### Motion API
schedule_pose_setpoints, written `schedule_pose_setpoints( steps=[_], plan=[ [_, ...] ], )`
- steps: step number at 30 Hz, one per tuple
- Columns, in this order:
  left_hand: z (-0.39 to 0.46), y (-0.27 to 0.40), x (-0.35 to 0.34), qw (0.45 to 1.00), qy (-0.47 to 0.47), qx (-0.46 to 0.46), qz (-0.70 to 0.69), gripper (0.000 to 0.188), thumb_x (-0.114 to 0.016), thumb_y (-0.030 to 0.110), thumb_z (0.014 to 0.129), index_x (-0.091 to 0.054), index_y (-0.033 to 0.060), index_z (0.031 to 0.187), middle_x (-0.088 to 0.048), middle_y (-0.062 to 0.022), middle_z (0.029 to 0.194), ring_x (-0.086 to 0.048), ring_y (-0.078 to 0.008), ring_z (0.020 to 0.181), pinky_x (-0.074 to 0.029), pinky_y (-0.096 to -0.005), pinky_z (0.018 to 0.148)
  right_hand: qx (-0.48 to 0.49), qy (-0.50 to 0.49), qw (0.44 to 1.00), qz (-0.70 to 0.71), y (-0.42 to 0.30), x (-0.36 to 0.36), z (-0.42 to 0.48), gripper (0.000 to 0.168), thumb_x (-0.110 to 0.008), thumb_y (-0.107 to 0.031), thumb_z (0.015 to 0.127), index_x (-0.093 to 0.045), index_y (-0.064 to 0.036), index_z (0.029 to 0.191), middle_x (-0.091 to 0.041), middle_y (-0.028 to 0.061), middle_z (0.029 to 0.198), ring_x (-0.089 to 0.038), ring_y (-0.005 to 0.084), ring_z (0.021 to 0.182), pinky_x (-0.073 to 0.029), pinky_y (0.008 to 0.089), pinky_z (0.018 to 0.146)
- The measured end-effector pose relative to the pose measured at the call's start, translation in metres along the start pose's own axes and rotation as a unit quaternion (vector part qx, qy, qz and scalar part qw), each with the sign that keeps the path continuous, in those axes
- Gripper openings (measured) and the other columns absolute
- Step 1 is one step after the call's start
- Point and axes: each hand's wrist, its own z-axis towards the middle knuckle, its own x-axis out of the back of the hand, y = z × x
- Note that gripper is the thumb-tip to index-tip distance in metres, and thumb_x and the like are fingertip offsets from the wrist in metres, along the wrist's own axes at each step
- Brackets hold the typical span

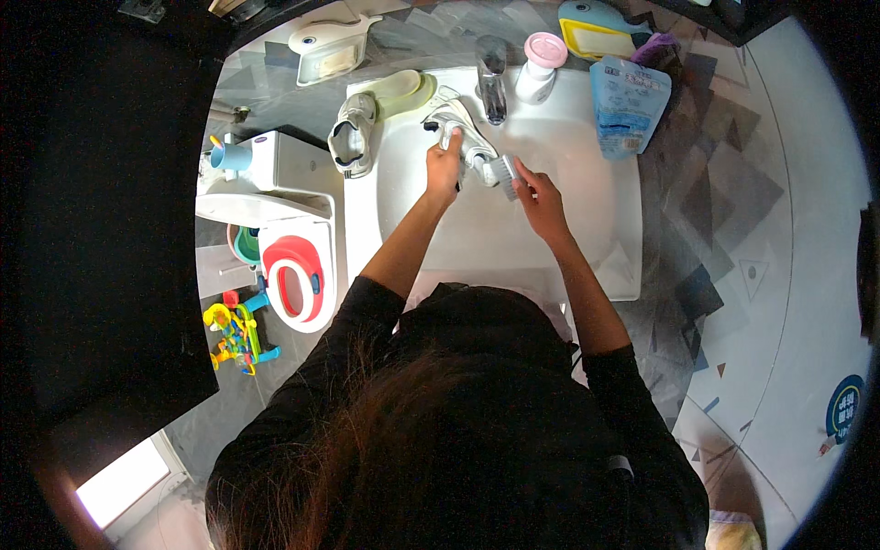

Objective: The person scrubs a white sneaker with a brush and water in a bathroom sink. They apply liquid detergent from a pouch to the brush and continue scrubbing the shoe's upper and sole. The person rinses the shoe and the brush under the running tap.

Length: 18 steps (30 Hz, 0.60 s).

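Note:
Over the basin of a white washbasin (512,254), my left hand (443,165) grips a small white and grey shoe (467,130) with dark trim. Part of the shoe is covered by my fingers. My right hand (540,199) holds a scrubbing brush (509,175), its pale bristles facing the shoe's lower end. The bristles look blurred, and I cannot tell whether they touch the shoe. A second shoe of the same kind (353,137) rests on the left rim of the washbasin. Beside it at the back left corner lies a pale green scoop-like dish (399,93).
Behind the basin stand a dark faucet (491,82) and a pink-topped pump bottle (540,69). A blue pouch bearing writing (629,106) is at the back right. Whale-shaped soap dishes (333,51) sit behind. To the left are a toilet with a red child seat (313,251) and a colorful toy (240,337).

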Motion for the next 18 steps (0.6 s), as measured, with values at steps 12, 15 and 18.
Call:
schedule_pose_setpoints(
  steps=[12, 15, 18],
  plan=[
    [-0.012, -0.028, -0.007, 0.977, -0.155, 0.028, 0.145, 0.045, -0.059, 0.040, 0.086, -0.050, 0.0098, 0.055, -0.037, 0.0065, 0.048, -0.030, -0.0066, 0.043, -0.024, -0.0291, 0.040, 0.035, 0.051, 0.997, -0.052, 0.004, -0.016, 0.057, 0.039, -0.059, -0.016, 0.084, -0.055, -0.010, 0.122, -0.054, 0.0184, 0.078, -0.052, 0.0308, 0.075, -0.043, 0.0389, 0.070],
    [-0.021, -0.029, -0.006, 0.969, -0.189, 0.038, 0.152, 0.040, -0.059, 0.039, 0.087, -0.054, 0.0092, 0.061, -0.044, 0.0051, 0.053, -0.036, -0.0063, 0.046, -0.030, -0.0274, 0.042, 0.008, 0.037, 0.997, -0.065, -0.003, -0.018, 0.079, 0.037, -0.058, -0.015, 0.084, -0.056, -0.009, 0.121, -0.053, 0.0196, 0.074, -0.052, 0.0323, 0.071, -0.044, 0.0394, 0.069],
    [-0.019, -0.027, 0.001, 0.960, -0.194, 0.070, 0.188, 0.033, -0.057, 0.035, 0.089, -0.062, 0.0070, 0.073, -0.056, 0.0030, 0.063, -0.045, -0.0057, 0.050, -0.036, -0.0236, 0.047, -0.040, 0.087, 0.994, -0.050, 0.024, -0.032, 0.092, 0.036, -0.057, -0.018, 0.085, -0.056, -0.009, 0.120, -0.056, 0.0224, 0.077, -0.055, 0.0356, 0.076, -0.044, 0.0415, 0.071]
  ],
)
